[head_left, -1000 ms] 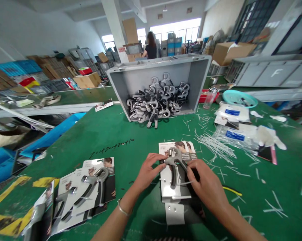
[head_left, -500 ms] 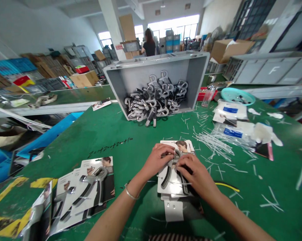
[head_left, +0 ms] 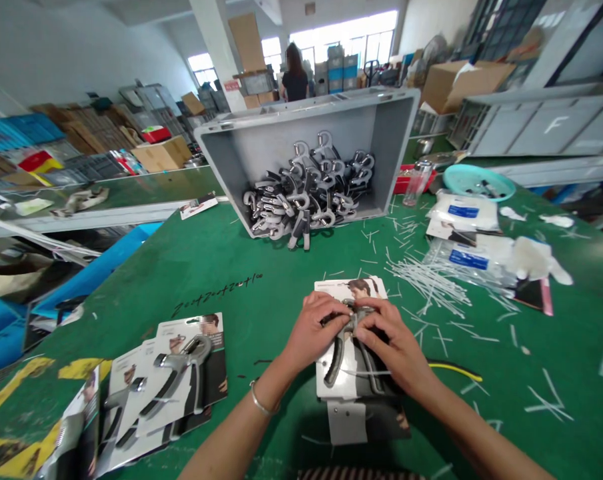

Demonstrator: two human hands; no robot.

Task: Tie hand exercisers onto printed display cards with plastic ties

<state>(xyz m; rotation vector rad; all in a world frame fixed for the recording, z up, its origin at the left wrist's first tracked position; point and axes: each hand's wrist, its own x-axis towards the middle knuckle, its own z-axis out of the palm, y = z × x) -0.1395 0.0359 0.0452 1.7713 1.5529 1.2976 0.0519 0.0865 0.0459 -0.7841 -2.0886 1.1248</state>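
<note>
A grey and black hand grip strengthener (head_left: 335, 360) lies on a printed backing card (head_left: 326, 289), handles pointing toward me. My left hand (head_left: 321, 327) is closed around its upper left part, thumb and fingertips near the spring. From the other side, my right hand (head_left: 389, 337) pinches the top of the right handle; what sits exactly between its fingertips is hidden. A thin white cable tie (head_left: 366, 373) stretches across the handles. More cards (head_left: 348, 421) lie beneath. To the left, several carded hand grips (head_left: 181, 373) are stacked, overlapping.
A grey crate (head_left: 381, 157) on its side holds a heap of loose hand grips (head_left: 301, 193). Scattered cable ties (head_left: 429, 283), plastic bags (head_left: 464, 213), a white glove (head_left: 536, 260) and a turquoise plate (head_left: 456, 177) occupy the right. A person (head_left: 295, 77) stands far back.
Both hands stay at the top of the hand grip, with my right fingers shifted slightly. The hand grip and its card sit a little lower in view. The camera has tilted slightly.
</note>
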